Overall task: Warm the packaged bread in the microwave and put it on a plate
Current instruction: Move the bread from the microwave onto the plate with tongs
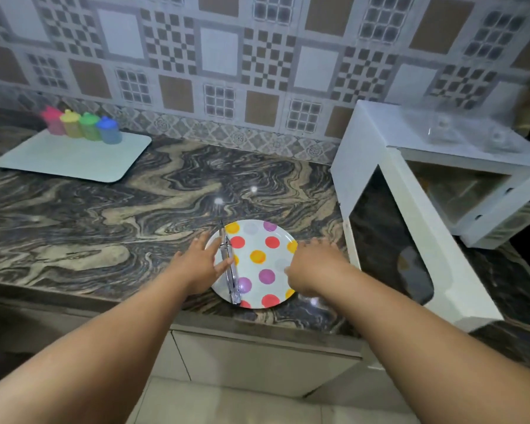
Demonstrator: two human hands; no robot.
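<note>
Flanking the polka-dotted plate (259,261), 2 open hands; tongs (228,264) on it.

Counter (104,215): polished marbled stone, glossy, with light spots reflecting off it. Plate (257,240): smooth, shiny, dotted, looks like plastic or melamine; tongs (228,264) on it are bright metal. Microwave (377,142): white smooth casing, dark glossy door glass; wall tiles (257,56) matt; tray (74,157) smooth, pale.

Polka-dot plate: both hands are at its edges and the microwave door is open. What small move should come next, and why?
Probably lift the tongs off the polka-dot plate with the left hand, which already touches them. They lie across the plate's left side, the right hand rests at the far rim, and no bread is visible yet.
</note>
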